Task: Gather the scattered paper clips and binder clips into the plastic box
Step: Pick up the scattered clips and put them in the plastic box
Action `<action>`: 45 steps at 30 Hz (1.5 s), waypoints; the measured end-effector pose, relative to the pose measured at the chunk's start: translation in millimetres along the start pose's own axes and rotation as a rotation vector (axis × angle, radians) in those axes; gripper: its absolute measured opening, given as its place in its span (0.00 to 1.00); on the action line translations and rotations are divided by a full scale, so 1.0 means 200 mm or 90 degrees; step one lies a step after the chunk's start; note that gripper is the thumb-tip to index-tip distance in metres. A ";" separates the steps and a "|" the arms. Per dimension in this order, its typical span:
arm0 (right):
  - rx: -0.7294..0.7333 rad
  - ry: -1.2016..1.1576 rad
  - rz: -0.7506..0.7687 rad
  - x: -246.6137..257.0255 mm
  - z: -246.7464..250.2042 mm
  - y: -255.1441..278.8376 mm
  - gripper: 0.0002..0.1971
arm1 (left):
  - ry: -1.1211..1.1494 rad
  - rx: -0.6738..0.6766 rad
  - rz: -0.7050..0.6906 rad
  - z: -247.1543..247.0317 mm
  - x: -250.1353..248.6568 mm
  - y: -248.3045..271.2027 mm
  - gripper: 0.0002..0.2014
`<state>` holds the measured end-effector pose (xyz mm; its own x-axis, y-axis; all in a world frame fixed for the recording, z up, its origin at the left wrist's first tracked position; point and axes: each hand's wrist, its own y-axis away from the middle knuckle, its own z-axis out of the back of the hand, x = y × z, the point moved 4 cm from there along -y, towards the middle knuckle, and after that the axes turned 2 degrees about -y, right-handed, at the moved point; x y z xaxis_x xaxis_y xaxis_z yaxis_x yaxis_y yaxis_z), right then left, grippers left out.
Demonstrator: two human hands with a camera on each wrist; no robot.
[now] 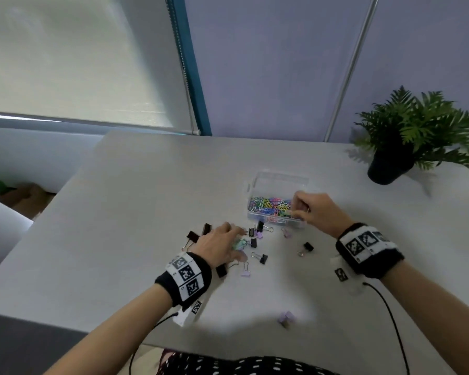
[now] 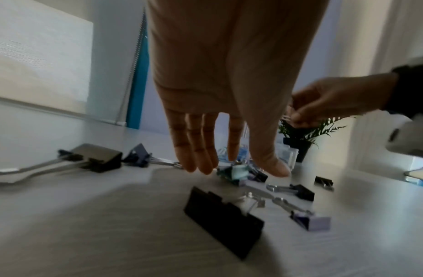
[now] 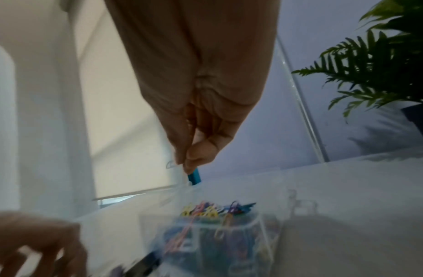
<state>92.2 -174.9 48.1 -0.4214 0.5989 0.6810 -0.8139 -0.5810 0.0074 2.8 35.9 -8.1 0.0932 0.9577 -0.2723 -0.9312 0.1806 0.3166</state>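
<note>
A clear plastic box (image 1: 255,182) holds a heap of coloured paper clips (image 1: 271,205). My right hand (image 1: 295,209) hovers over the box's near right corner, thumb and forefinger pinching a pale wire clip (image 3: 170,165); its kind is unclear. Several black and purple binder clips (image 1: 263,258) lie scattered left of the box. My left hand (image 1: 234,235) hangs over them with straight fingers (image 2: 196,163), tips just above a teal binder clip (image 2: 236,173). A large black binder clip (image 2: 222,215) lies under the left palm.
A potted fern (image 1: 406,142) stands at the back right of the grey table (image 1: 146,198). One purple binder clip (image 1: 287,318) lies alone near the front edge. The table's left edge drops off near a window blind (image 1: 79,63). Cables trail from both wristbands.
</note>
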 end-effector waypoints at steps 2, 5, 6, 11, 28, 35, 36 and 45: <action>-0.043 -0.012 -0.033 -0.04 0.06 -0.09 0.09 | -0.013 -0.002 0.016 -0.03 -0.01 -0.05 0.30; -0.037 0.048 -0.053 -0.07 0.01 -0.14 0.06 | -0.014 -0.013 0.002 -0.05 -0.03 -0.05 0.21; -0.032 0.085 -0.045 -0.06 -0.04 -0.14 0.04 | 0.000 -0.014 -0.003 -0.05 -0.03 -0.04 0.19; 0.137 0.163 0.087 0.12 -0.34 -0.07 0.09 | 0.098 -0.086 0.010 0.09 0.05 0.06 0.18; 0.141 0.281 0.095 -0.10 -0.52 0.22 0.05 | 0.440 -0.166 0.154 0.40 0.49 0.09 0.02; 0.197 0.242 -0.034 -0.07 -0.49 0.33 0.08 | 0.394 -0.084 0.037 0.50 0.15 -0.35 0.05; 0.206 0.240 -0.043 -0.05 -0.48 0.33 0.08 | 0.374 -0.078 0.025 0.50 0.09 -0.42 0.04; 0.221 0.202 -0.020 0.28 -0.66 -0.03 0.17 | 0.169 -0.005 -0.012 0.42 -0.24 -0.67 0.10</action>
<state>20.2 -65.8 -10.2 -0.5438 0.7268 0.4195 -0.6693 -0.6772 0.3056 152.3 -15.3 39.8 0.0165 0.8620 -0.5067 -0.9328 0.1957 0.3025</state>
